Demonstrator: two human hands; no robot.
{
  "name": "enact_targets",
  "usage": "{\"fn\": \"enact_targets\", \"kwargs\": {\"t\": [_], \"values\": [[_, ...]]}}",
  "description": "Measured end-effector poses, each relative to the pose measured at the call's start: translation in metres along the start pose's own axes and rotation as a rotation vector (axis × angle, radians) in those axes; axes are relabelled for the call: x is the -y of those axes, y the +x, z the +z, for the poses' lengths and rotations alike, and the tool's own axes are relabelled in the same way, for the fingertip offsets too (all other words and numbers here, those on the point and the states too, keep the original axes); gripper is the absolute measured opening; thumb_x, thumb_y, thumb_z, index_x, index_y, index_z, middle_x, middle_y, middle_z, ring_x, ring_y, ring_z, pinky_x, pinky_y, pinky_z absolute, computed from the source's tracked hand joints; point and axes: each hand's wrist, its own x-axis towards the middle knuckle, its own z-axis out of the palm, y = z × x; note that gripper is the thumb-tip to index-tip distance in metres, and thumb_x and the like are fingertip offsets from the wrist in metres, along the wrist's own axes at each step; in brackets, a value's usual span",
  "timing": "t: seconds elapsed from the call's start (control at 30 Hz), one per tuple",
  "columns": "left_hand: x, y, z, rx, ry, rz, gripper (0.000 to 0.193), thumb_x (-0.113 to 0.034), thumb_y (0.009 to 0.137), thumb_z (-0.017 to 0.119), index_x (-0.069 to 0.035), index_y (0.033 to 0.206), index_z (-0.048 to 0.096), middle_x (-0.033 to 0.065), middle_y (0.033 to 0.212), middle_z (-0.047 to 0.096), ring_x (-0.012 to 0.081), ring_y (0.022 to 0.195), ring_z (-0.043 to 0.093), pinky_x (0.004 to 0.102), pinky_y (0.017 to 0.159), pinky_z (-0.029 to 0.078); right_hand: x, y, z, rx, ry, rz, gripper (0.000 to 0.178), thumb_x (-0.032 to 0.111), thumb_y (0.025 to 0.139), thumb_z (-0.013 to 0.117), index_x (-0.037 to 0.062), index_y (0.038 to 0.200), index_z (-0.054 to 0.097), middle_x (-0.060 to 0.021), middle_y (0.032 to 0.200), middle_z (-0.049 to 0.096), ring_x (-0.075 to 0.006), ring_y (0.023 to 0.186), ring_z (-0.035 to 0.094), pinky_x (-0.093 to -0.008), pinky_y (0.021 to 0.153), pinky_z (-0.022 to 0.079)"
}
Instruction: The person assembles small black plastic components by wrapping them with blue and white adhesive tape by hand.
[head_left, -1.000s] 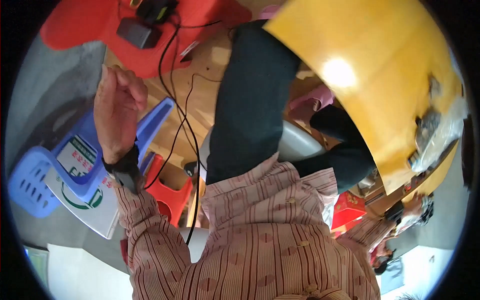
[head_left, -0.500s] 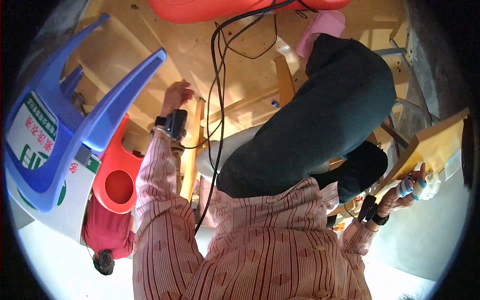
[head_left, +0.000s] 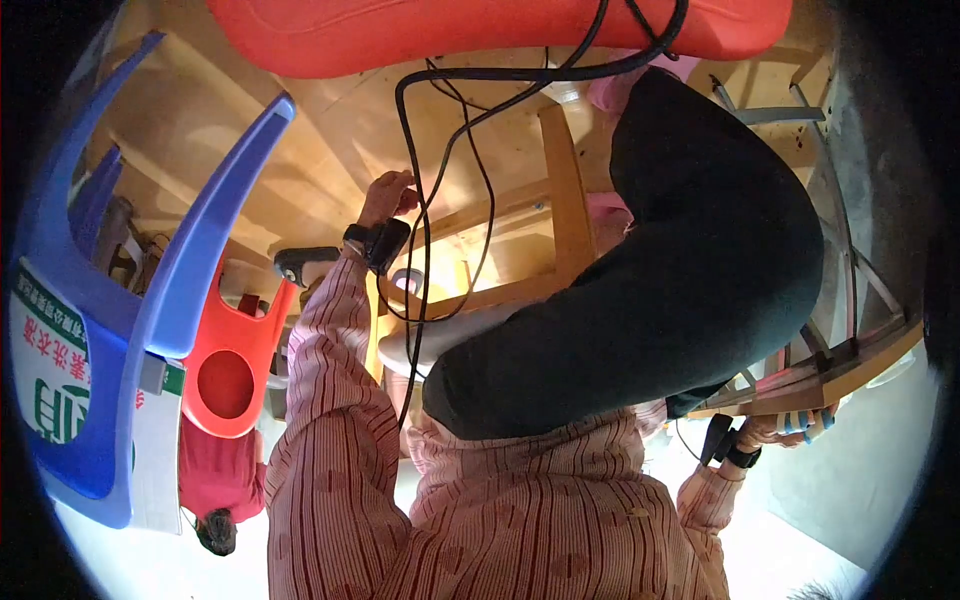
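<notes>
My left hand (head_left: 388, 198) is raised beside a hanging black cable (head_left: 420, 200). Its fingers are loosely bent and apart, and nothing shows in them. A black device is strapped to that wrist. At the far right my right hand (head_left: 785, 428), with blue and white bands round its fingers, grips the edge of a wooden-topped stool with metal legs (head_left: 865, 368). The stool is tilted, with its underside and legs in view; part of my grip is hidden behind the edge. My right wrist also carries a black device.
A blue plastic chair (head_left: 190, 270) stands at the left beside a red plastic stool (head_left: 225, 385) and a white carton (head_left: 158, 460). Someone in a red top (head_left: 222, 470) is behind them. Red plastic (head_left: 500, 35) crosses the top. A wooden frame (head_left: 570, 220) stands by my dark-trousered leg.
The wooden-topped stool has tipped, so its underside and metal legs now show, with my right hand lower along its edge. My left hand has shifted right, its fingers more bent.
</notes>
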Motion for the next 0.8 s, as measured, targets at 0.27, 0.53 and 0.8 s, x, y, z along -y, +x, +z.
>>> {"fn": "enact_targets", "kwargs": {"t": [0.27, 0.53, 0.8], "values": [[0.036, 0.054, 0.019, 0.181, 0.128, 0.021, 0.023, -0.026, 0.092, 0.056, -0.003, 0.094, 0.057, 0.0055, 0.068, 0.059, 0.0135, 0.052, 0.058, 0.0247, 0.046, 0.044, -0.011, -0.007, -0.014, 0.053, 0.068, 0.054, 0.079, 0.055, 0.083, 0.052, 0.005, 0.14, 0.031, -0.017, 0.128, 0.051, -0.0249, 0.112, 0.056, -0.0379, 0.094, 0.05], [0.054, 0.072, -0.091, 0.073, -0.23, 0.159, 0.042, -0.035, 0.098, 0.041, 0.001, 0.108, 0.059, 0.0138, 0.076, 0.066, 0.0166, 0.057, 0.06, 0.0256, 0.049, 0.046, 0.046, 0.02, 0.027, 0.025, 0.609, 0.552, 0.042, 0.018, 0.096, 0.04, -0.0008, 0.134, 0.042, -0.0032, 0.097, 0.056, -0.0064, 0.072, 0.049, -0.0186, 0.064, 0.043], [-0.115, -0.053, -0.089, -0.601, -0.123, 0.62, 0.026, -0.029, 0.093, 0.054, -0.005, 0.099, 0.061, 0.0094, 0.082, 0.065, 0.0164, 0.071, 0.061, 0.026, 0.059, 0.046, 0.13, -0.013, 0.027, -0.139, 0.402, -0.366, 0.022, 0.025, 0.079, 0.072, 0.0077, 0.09, 0.065, -0.0069, 0.057, 0.051, -0.0159, 0.051, 0.055, -0.0269, 0.039, 0.045]]}}
